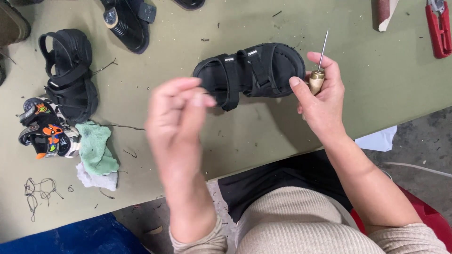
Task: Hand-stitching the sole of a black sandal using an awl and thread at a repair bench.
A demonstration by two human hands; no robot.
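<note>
Awl [320,61] points upward in right hand's [320,101] closed grip; left hand [176,113] pinches, blurred.

My left hand [181,110] is blurred, so I cannot tell what its fingertips pinch. My right hand [320,96] hides the awl's [319,70] handle. The top edge cuts off another sandal [127,21] and the red cutters [439,26].

Two small white rectangular labels [253,52] sit on the straps of the black sandal [249,73] at the table's middle (their print too small to read), seemingly the only labels here.
</note>
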